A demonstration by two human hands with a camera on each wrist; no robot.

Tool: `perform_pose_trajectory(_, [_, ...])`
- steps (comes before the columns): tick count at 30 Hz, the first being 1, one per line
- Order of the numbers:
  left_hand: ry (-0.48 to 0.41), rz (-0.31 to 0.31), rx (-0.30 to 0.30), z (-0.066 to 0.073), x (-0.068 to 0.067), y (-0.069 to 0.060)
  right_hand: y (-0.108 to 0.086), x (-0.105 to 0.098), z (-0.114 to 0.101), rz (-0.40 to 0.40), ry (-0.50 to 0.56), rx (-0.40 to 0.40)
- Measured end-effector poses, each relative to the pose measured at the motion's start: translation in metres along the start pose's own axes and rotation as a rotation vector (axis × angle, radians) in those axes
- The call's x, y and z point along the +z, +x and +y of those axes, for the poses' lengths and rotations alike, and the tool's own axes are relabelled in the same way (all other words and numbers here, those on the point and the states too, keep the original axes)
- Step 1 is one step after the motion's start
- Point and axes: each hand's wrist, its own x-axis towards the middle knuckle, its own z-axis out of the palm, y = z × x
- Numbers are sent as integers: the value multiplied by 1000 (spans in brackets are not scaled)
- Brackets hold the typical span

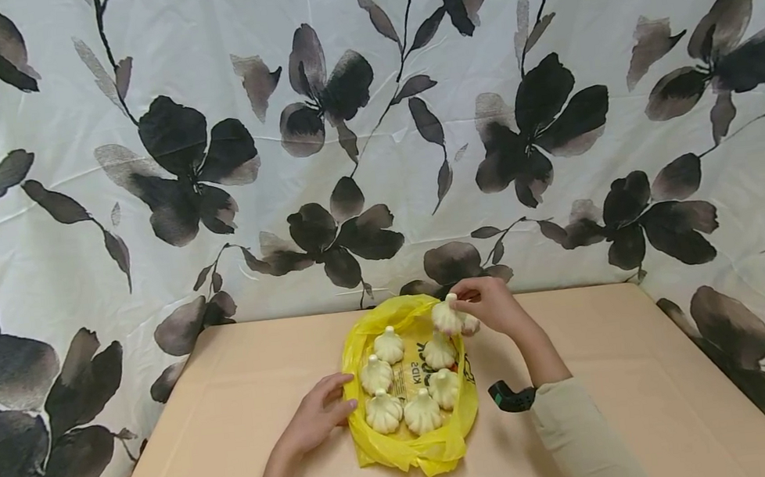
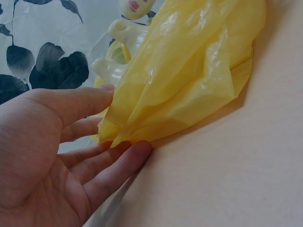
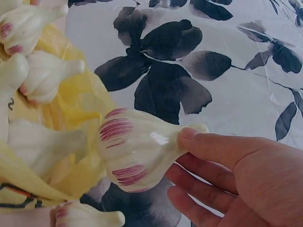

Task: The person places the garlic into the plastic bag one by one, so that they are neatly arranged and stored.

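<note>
My right hand [image 1: 492,305] pinches a white garlic bulb [image 3: 137,150] by its stem, between thumb and fingers. Purple-red streaks mark the bulb's base, and it hangs over the far right rim of a yellow plastic bag [image 1: 417,455]. Several more garlic bulbs [image 1: 422,412] sit in the bag, which lies with its mouth spread wide. Another garlic bulb [image 3: 90,216] lies just outside the bag on the right, partly hidden in the head view. At the bag's left side, my left hand [image 1: 318,417] holds the edge lightly, thumb and fingertips on the plastic.
The bag rests on a light tan table [image 1: 218,414]. Behind it hangs a white cloth [image 1: 442,263] with dark flower prints. Printed letters show on the bag's floor between the bulbs. Each wrist carries a black device [image 1: 511,397].
</note>
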Motion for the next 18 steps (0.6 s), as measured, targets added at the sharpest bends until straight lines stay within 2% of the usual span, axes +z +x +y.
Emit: perform_pose_trajectory(18, [-12, -11, 4, 1, -1, 0, 13, 27, -10, -22, 89, 29])
